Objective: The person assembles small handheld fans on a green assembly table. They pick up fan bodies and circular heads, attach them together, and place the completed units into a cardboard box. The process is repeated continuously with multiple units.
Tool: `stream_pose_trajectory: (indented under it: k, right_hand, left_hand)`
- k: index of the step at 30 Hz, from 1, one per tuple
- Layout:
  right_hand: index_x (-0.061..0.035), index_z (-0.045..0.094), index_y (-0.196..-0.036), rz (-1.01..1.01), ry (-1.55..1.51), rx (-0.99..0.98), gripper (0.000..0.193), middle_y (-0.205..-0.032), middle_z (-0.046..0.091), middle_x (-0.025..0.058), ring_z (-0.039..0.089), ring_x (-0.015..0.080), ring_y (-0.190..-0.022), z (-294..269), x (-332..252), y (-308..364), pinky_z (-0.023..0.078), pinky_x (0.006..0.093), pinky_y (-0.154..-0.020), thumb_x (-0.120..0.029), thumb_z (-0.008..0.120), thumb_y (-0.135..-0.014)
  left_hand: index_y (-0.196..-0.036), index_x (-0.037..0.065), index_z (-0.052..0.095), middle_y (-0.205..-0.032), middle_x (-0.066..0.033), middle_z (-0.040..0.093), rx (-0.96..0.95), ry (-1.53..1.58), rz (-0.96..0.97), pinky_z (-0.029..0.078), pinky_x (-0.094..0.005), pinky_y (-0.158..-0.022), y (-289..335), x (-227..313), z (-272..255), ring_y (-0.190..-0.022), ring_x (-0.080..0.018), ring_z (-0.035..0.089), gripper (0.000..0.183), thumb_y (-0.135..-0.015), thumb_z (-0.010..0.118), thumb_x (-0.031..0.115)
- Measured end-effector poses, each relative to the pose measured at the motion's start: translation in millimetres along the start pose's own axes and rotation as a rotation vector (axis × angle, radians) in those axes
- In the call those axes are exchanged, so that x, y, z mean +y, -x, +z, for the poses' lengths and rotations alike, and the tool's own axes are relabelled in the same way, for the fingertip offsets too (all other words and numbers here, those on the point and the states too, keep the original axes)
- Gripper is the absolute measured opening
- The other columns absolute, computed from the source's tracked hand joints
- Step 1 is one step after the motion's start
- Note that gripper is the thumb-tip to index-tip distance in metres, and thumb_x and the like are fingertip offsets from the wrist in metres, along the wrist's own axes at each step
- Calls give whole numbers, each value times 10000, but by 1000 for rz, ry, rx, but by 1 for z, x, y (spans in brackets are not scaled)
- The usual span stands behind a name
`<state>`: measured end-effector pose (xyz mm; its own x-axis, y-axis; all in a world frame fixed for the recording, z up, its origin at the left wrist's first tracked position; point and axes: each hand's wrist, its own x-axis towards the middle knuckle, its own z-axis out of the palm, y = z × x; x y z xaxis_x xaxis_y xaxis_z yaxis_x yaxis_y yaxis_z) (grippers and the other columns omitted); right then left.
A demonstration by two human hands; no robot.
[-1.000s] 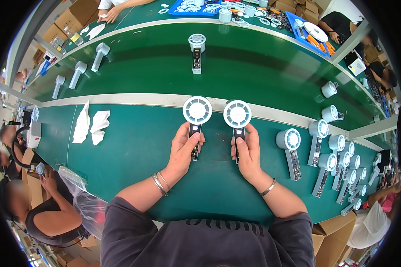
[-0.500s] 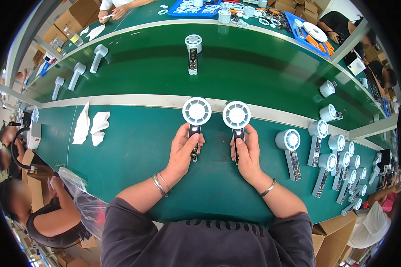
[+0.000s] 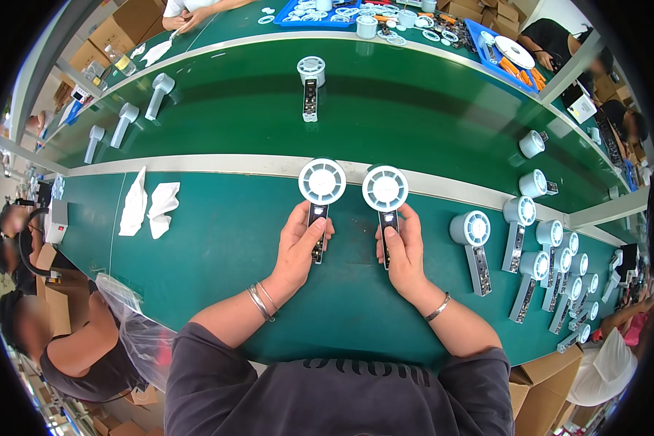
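Note:
I hold two small hand-held fans upright over the green table. My left hand grips the dark handle of the left fan, whose round white head points away from me. In my right hand is the handle of the right fan, with the thumb pressed on its front. The two white heads stand side by side, nearly touching.
Several more white fans lie in a row at the right. Two crumpled white cloths lie at the left. Another fan and further ones ride the green conveyor beyond. Blue trays of parts sit far off; people sit at the left.
The fan on the far conveyor has drifted slightly left. My hands and both held fans stay almost still.

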<state>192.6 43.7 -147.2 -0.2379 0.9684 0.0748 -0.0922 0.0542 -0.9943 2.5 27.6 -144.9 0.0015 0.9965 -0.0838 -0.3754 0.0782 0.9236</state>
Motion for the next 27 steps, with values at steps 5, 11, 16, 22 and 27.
stream_pose_trajectory:
  k: [5, 11, 16, 22, 27]
  right_hand:
    - [-32, 269, -1299, 8, -16, 11, 421, -826, 480, 49, 454, 67, -577, -1, 2, -1, 376, 194, -477, -147, 421, -924]
    - [-38, 271, -1300, 4, -22, 11, 419, -824, 479, 46, 455, 68, -581, -1, 3, -1, 376, 194, -477, -145, 424, -924]
    - [-37, 276, -1297, 12, -18, 19, 415, -808, 478, 46, 455, 70, -579, -1, 2, -1, 377, 197, -477, -139, 425, -923]
    - [-32, 283, -1289, 14, -11, 21, 406, -793, 476, 41, 455, 70, -579, -1, 0, -2, 375, 198, -474, -132, 424, -922]
    - [-26, 284, -1286, 5, -11, 23, 403, -787, 474, 38, 452, 65, -572, -1, 0, -2, 372, 196, -471, -139, 427, -926]
  left_hand:
    - [-1203, 29, 425, -838, -30, 547, 13, 5, -3, 417, -211, -613, 0, 0, 0, -745, -75, 493, 339, -916, 512, 187]
    - [-1194, 27, 429, -835, -31, 548, 17, 3, -10, 416, -211, -607, 0, 0, 1, -737, -75, 492, 329, -915, 510, 183]
    - [-1186, 25, 435, -826, -32, 549, 18, -1, -5, 417, -210, -602, 0, -1, 1, -724, -75, 491, 317, -914, 506, 170]
    - [-1181, 24, 438, -821, -33, 551, 18, -12, -5, 418, -209, -597, -1, -1, 1, -717, -73, 491, 310, -915, 505, 169]
    - [-1182, 22, 437, -823, -34, 551, 19, -10, -9, 418, -209, -595, -1, 0, 2, -717, -73, 493, 322, -916, 514, 185]
